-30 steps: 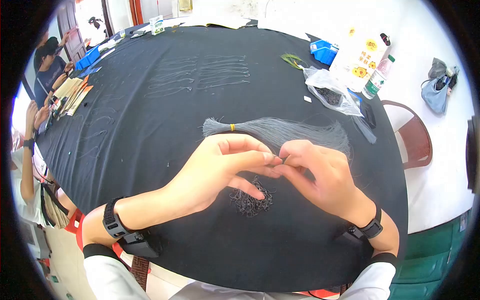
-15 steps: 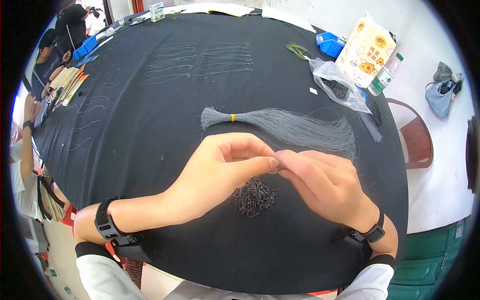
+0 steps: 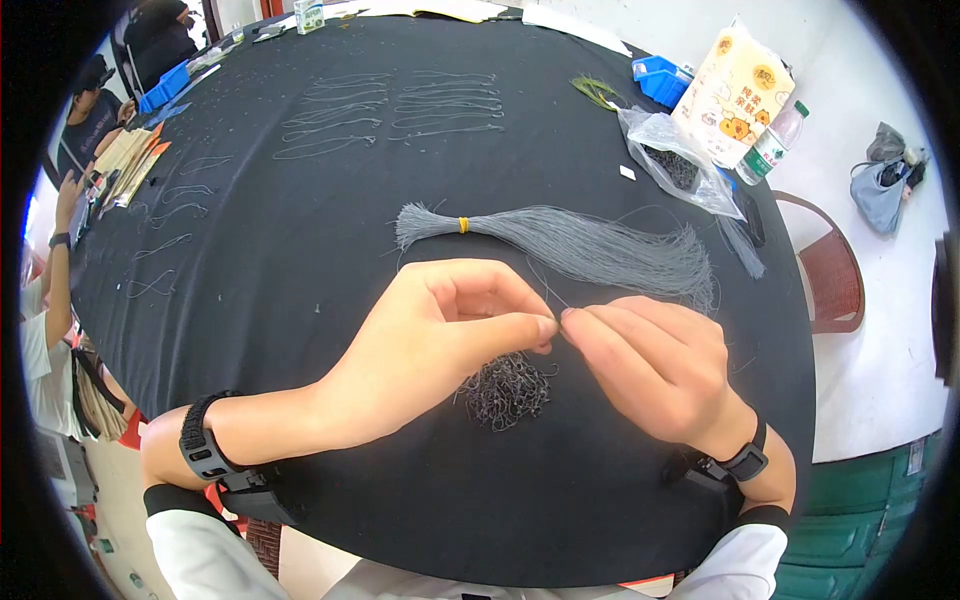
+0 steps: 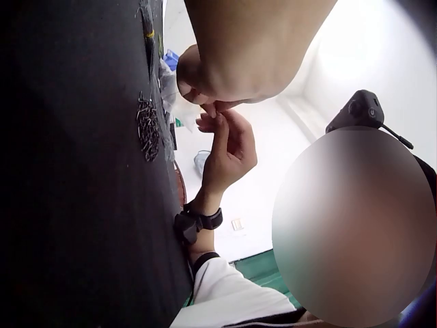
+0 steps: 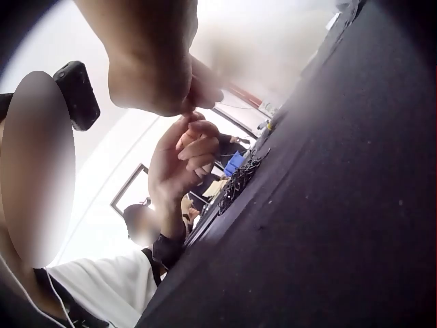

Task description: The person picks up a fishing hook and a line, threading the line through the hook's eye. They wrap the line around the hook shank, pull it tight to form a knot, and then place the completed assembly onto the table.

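Note:
Over the near part of the table, my left hand [image 3: 425, 345] and right hand [image 3: 660, 365] meet almost fingertip to fingertip. A thin grey line [image 3: 546, 287] runs up from the right thumb and forefinger, which pinch it. The left thumb and forefinger pinch at the same spot; I cannot tell whether a tiny hook is hidden there. Below the fingers lies a pile of small dark fish hooks [image 3: 507, 393]. Just beyond the hands stretches a bundle of grey line [image 3: 590, 240], bound by a yellow band [image 3: 463, 225].
Looped lengths of line [image 3: 335, 108] lie in rows on the black tablecloth [image 3: 300, 230]. At right are a plastic bag [image 3: 690, 175] of dark pieces, a blue bin [image 3: 660, 82], a tissue pack [image 3: 735, 95] and a bottle [image 3: 775, 145]. Other people sit at left.
The left fingers have drawn in from their spread pose. The right fingers have curled closer together and moved slightly away from the left fingertips, and the line now shows above them.

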`<action>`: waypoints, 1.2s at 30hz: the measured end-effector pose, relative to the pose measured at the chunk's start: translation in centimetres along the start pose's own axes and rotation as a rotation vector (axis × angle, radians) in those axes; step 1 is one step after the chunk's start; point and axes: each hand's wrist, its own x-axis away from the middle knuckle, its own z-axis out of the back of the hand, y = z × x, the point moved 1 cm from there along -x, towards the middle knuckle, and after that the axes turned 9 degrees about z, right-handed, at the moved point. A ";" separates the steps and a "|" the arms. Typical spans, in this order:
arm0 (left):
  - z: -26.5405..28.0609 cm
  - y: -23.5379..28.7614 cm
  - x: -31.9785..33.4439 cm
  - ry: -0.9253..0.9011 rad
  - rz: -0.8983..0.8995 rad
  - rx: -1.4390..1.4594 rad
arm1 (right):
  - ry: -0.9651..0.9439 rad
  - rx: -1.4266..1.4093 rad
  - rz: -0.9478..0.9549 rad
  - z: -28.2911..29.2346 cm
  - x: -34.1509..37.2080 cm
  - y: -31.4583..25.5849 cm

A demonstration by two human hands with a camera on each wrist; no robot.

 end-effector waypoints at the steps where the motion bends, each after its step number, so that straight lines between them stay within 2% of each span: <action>1: 0.0 0.0 0.0 0.000 0.001 -0.007 | 0.006 -0.001 0.000 -0.1 0.1 0.0; 4: -0.1 0.0 0.0 0.007 0.010 -0.026 | -0.011 0.002 -0.024 0.1 0.0 -0.1; 7: -0.1 -0.5 -0.3 0.017 -0.030 -0.035 | 0.053 -0.081 -0.124 -0.1 0.1 0.4; 8: -0.1 -0.7 -0.4 0.020 -0.052 -0.037 | 0.054 -0.182 -0.292 0.1 0.0 0.1; 11: 0.0 -0.6 -0.4 0.021 -0.070 -0.028 | 0.110 -0.489 -0.565 0.0 -0.4 0.4; 15: 0.1 0.1 -0.1 0.013 -0.057 -0.009 | 0.045 -0.775 -0.722 -1.0 1.5 1.3; 18: 0.2 0.0 -0.2 0.019 -0.077 0.015 | 0.059 -1.029 -0.945 -1.0 1.3 0.8; 21: 0.2 -0.1 -0.2 0.025 -0.089 0.034 | 0.036 -1.113 -1.064 -0.8 0.9 0.3; 24: 0.1 -0.1 -0.2 0.018 -0.072 0.051 | 0.225 -0.960 -0.926 -1.1 0.6 -0.1; 27: 0.1 -0.1 -0.2 0.010 -0.069 0.057 | 0.234 -0.980 -0.946 -1.0 0.1 -0.1; 30: 0.1 -0.1 -0.2 0.021 -0.071 0.039 | 0.240 -0.744 -0.753 -1.0 0.6 0.2; 33: 0.1 0.0 -0.2 0.026 -0.072 0.028 | 0.180 -0.396 -0.481 0.0 0.4 0.1; 34: 0.0 0.0 -0.2 0.023 -0.067 0.034 | 0.217 -0.318 -0.392 -0.2 0.2 0.1; 36: 0.0 0.1 -0.2 0.013 -0.060 0.039 | 0.227 -0.255 -0.328 -0.2 0.1 0.1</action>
